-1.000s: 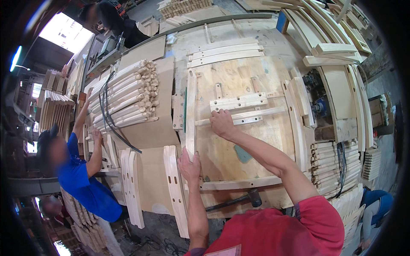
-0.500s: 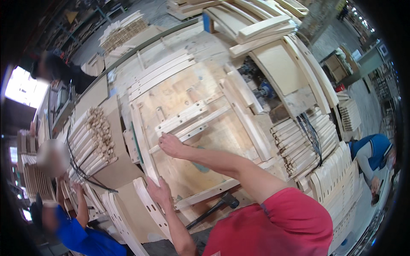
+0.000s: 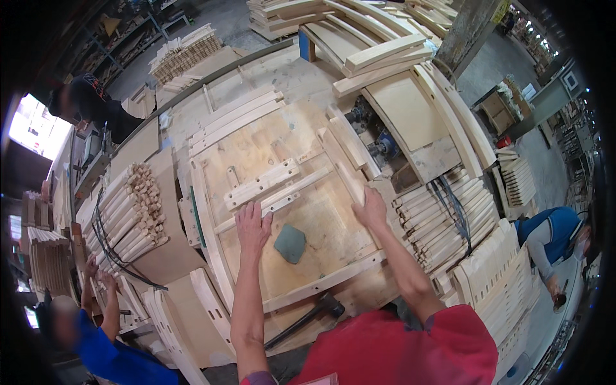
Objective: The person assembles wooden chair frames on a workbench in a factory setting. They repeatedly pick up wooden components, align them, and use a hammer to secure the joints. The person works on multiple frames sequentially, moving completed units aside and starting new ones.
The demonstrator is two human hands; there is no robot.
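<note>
My left hand point(image 3: 253, 226) lies with fingers stretched out over a narrow wooden crosspiece point(image 3: 301, 188) near its left end. My right hand point(image 3: 372, 208) is closed around the right-hand wooden rail point(image 3: 348, 176), thumb on its inner side. These pieces lie with a left rail point(image 3: 209, 218) and a near rail point(image 3: 321, 282) as a rectangular frame on a plywood board point(image 3: 327, 224). Just beyond the left hand sits a pale block with dark holes point(image 3: 263, 184). A grey-green diamond-shaped piece point(image 3: 290, 244) lies on the board between my arms.
A black-headed mallet point(image 3: 330, 307) lies near my body. Bundled wooden sticks point(image 3: 131, 212) are stacked at left, and more sticks point(image 3: 439, 218) at right. Slotted wooden boards point(image 3: 481, 276) stand at lower right. A co-worker in blue point(image 3: 122, 356) works at lower left.
My right hand has gone from the crosspiece's left end to the right rail. My left hand has left the left rail for the crosspiece. The grey-green piece is now uncovered.
</note>
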